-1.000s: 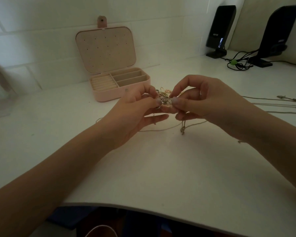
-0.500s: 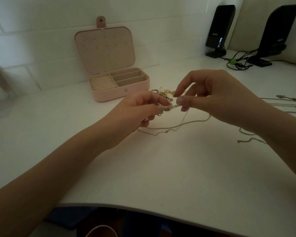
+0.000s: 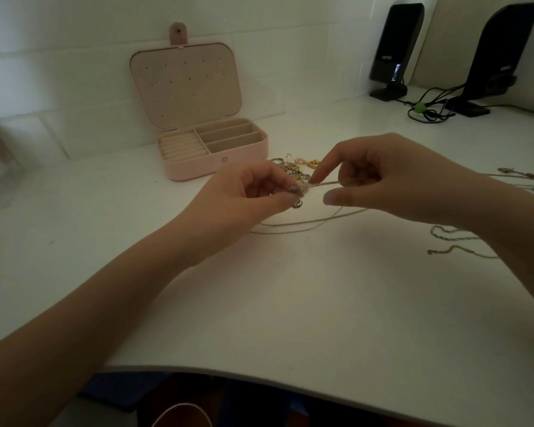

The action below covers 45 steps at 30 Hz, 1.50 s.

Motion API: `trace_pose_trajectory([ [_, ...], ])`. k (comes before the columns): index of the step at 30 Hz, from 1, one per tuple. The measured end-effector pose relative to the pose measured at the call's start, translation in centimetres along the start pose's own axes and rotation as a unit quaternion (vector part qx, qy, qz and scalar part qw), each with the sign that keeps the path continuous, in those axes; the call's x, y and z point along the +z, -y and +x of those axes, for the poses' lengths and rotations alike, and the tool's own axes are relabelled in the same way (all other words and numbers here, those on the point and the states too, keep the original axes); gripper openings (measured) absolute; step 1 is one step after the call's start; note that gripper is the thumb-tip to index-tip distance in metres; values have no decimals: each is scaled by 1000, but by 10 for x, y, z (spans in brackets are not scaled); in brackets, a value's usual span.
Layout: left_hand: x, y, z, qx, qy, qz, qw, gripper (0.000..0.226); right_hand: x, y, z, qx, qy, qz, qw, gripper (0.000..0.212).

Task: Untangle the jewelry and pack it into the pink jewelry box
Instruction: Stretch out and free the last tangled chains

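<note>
We have the knot between our hands, just above the table (image 3: 290, 303). Our left hand (image 3: 247, 195) pinches the small charm cluster (image 3: 295, 192) at its fingertips, and our right hand (image 3: 383, 177) pinches the thin chain (image 3: 324, 184) that runs out of it. The taut piece lies left to right, tilted slightly up toward the right hand, so any pull runs along that line. The slack of the chain loops on the table below and toward us. The pink jewelry box (image 3: 216, 167) stands open behind the left hand, the nearer of the two to it; the jewelry pile (image 3: 296, 166) sits just beside its front right corner.
</note>
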<state>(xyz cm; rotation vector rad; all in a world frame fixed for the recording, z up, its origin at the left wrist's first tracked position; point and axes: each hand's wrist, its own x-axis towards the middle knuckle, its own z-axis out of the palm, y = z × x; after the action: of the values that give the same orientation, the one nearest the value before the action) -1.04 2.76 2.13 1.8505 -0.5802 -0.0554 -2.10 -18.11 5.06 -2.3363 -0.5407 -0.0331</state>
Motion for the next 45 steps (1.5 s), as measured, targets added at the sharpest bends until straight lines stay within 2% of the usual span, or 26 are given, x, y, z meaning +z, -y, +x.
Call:
trace_pose_trajectory([
  [4, 0, -1, 0, -16, -13, 6, 1000, 9, -3, -5, 0, 22, -4, -15, 1000, 19],
  [7, -6, 4, 3, -28, -65, 19, 997, 11, -12, -8, -1, 61, 1, -9, 998, 23],
  [10, -13, 9, 5, -50, -106, 42, 992, 6, -19, -10, -3, 78, 0, -42, 996, 16],
  [13, -16, 12, 6, -65, -102, 68, 990, 7, -22, -9, -4, 72, -43, -45, 995, 12],
  [18, -13, 11, 2, -54, -59, 89, 993, 14, -23, -7, -4, 88, -155, 109, 978, 17],
  [21, -15, 12, 0, -66, -41, 82, 994, 17, -29, -7, -4, 99, -191, 274, 937, 18],
  [25, -17, 12, -1, -80, -50, 74, 993, 22, -35, -6, -3, 66, -204, 448, 868, 21],
  [30, -18, 5, -9, -90, -43, 29, 995, 23, -42, -6, -7, 52, -201, 533, 820, 20],
  [34, -33, -1, -22, -163, -64, -111, 978, 34, -50, -14, -9, 95, -221, 461, 854, 21],
  [38, -51, -1, -32, -204, -83, -209, 953, 46, -47, -16, -8, 105, -195, 412, 884, 19],
  [43, -66, -2, -42, -217, -67, -176, 958, 48, -46, -15, -9, 110, -184, 352, 911, 16],
  [45, -71, -3, -44, -222, -64, -159, 960, 49, -47, -16, -10, 108, -192, 349, 911, 16],
])
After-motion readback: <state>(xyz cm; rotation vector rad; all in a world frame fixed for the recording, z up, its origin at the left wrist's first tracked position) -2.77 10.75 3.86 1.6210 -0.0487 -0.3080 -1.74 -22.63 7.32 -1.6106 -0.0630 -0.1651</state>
